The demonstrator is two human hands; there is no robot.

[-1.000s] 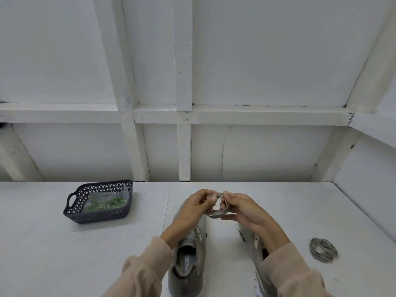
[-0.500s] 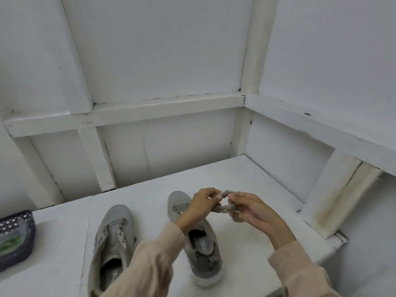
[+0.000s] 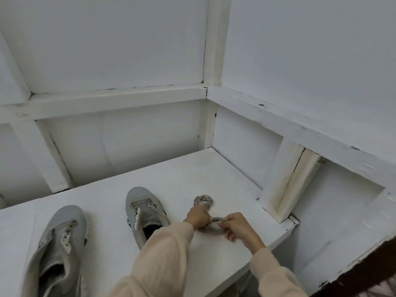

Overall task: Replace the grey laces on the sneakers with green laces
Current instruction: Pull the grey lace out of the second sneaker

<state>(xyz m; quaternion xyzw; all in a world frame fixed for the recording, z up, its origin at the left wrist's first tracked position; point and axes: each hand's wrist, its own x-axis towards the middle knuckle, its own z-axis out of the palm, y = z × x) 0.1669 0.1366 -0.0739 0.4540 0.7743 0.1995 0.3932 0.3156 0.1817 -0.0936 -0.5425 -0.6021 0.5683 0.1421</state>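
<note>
Two grey sneakers stand unlaced on the white table: one sneaker [image 3: 62,239] at the left, the other sneaker [image 3: 145,211] in the middle. A coiled grey lace [image 3: 203,200] lies on the table to the right of them. Just in front of it, my left hand [image 3: 197,216] and my right hand [image 3: 235,226] both pinch a second coiled grey lace [image 3: 215,220], held low over the table. My left sleeve hides the middle sneaker's heel. No green laces are in view.
The white table [image 3: 182,179] ends at a wooden wall behind and a side wall with a post [image 3: 282,185] on the right. Its right front corner [image 3: 293,221] is close to my right hand.
The view swung right, so the basket left the frame. Both hands carried the coiled grey lace to the right and down, next to the lace lying on the table.
</note>
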